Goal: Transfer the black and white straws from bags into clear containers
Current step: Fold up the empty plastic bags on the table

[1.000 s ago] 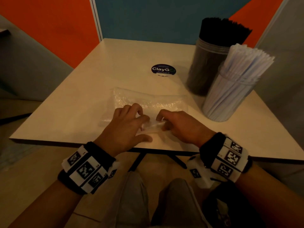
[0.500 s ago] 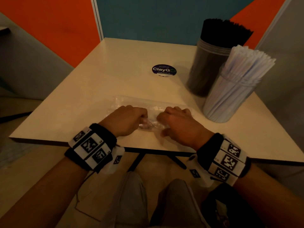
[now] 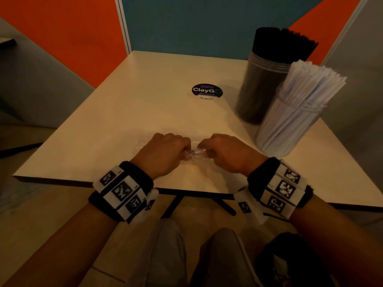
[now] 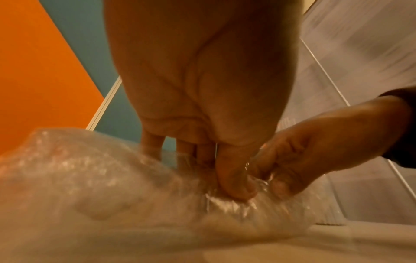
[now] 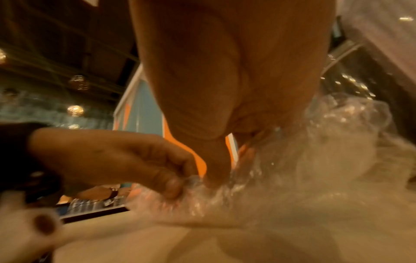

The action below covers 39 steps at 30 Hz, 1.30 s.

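A crumpled clear plastic bag (image 3: 194,157) lies near the front edge of the beige table (image 3: 128,121). My left hand (image 3: 165,152) and right hand (image 3: 226,154) both grip it, knuckles up, fists almost touching. The left wrist view shows my left hand's (image 4: 225,174) thumb and fingers pinching the bag (image 4: 94,181). In the right wrist view my right hand (image 5: 216,167) bunches the bag (image 5: 315,160) too. No straws show inside it. Black straws (image 3: 281,46) fill one clear container (image 3: 257,92); white straws (image 3: 313,79) fill the other clear container (image 3: 290,129).
Both containers stand at the table's right side, the black one behind the white. A round dark "ClayGo" sticker (image 3: 206,91) sits mid-table. Orange and teal partition walls rise behind. My knees and a dark bag (image 3: 294,262) are below the table edge.
The bag lay spread flat under my fingers; both hands have since curled into fists and gathered it into a small bunch between them.
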### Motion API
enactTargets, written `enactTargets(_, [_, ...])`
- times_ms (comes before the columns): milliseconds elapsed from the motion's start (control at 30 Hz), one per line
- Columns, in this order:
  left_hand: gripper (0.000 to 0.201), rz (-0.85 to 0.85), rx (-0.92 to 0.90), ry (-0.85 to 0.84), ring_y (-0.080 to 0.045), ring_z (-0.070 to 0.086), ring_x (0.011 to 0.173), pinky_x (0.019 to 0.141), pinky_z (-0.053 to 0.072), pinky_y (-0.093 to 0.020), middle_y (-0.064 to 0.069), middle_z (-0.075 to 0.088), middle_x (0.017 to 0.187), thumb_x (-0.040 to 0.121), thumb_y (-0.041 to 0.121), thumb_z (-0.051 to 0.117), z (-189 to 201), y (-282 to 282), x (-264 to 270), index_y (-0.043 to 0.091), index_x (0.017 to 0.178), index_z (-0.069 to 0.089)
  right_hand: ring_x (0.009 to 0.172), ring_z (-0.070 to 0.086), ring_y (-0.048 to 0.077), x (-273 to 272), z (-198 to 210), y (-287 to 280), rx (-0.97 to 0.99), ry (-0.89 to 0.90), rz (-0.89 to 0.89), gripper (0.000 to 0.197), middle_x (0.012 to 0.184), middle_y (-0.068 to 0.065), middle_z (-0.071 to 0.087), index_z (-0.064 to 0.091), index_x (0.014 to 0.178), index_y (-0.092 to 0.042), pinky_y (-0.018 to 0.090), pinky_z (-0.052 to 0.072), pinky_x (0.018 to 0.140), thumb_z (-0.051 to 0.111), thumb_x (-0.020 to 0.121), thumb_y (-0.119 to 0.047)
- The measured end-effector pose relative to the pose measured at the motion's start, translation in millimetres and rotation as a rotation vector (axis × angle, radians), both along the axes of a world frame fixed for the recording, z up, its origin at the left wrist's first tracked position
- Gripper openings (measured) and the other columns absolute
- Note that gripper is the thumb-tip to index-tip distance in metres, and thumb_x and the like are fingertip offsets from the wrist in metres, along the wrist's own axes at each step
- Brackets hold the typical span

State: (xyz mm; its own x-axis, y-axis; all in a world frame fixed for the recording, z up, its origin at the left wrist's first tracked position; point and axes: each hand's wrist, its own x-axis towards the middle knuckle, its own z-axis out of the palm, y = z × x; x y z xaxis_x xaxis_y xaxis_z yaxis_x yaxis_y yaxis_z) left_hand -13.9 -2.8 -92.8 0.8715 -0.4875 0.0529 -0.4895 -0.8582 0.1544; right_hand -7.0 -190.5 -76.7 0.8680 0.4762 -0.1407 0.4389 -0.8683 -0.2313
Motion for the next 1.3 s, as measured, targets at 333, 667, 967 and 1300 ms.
enactTargets(333, [0.022,0.116,0.006,0.222,-0.026,0.056,0.094,0.074,0.041,-0.032,-0.009,0.058,0.109,0.097,0.031,0.047,15,-3,0,0.025,0.117,0.050,0.111,0.049,0.019,-16,0,6,-0.054,-0.042,0.045,0.044,0.119,-0.003,0.056,0.047,0.123,-0.028,0.038,0.033,0.098,0.064,0.084,-0.037])
enactTargets(667, [0.035,-0.002,0.104,-0.137,-0.021,0.045,0.112,0.093,0.029,-0.036,0.002,0.049,0.115,0.086,0.032,0.061,8,-5,-13,0.021,0.116,0.048,0.101,0.052,0.015,1,8,0,0.110,0.227,0.000,0.028,0.121,0.002,0.060,0.056,0.123,-0.019,0.026,0.038,0.085,0.048,0.098,-0.028])
enactTargets(967, [0.010,0.069,-0.541,-0.205,-0.022,0.052,0.081,0.073,0.045,-0.040,0.000,0.049,0.095,0.090,0.009,0.048,25,-1,-17,0.015,0.098,0.051,0.090,0.055,0.012,-38,3,-12,1.018,0.485,-0.153,0.033,0.100,-0.001,0.060,0.056,0.121,-0.015,0.027,0.046,0.082,0.055,0.093,-0.032])
enactTargets(1300, [0.017,0.237,-1.600,0.220,-0.014,0.061,0.073,0.055,0.050,-0.029,-0.003,0.058,0.098,0.094,0.001,0.049,40,-43,-49,0.017,0.091,0.052,0.109,0.061,0.031,-57,-5,-2,1.555,0.868,-0.148,0.083,0.126,0.015,0.060,0.042,0.138,-0.014,0.056,0.048,0.093,0.081,0.067,-0.035])
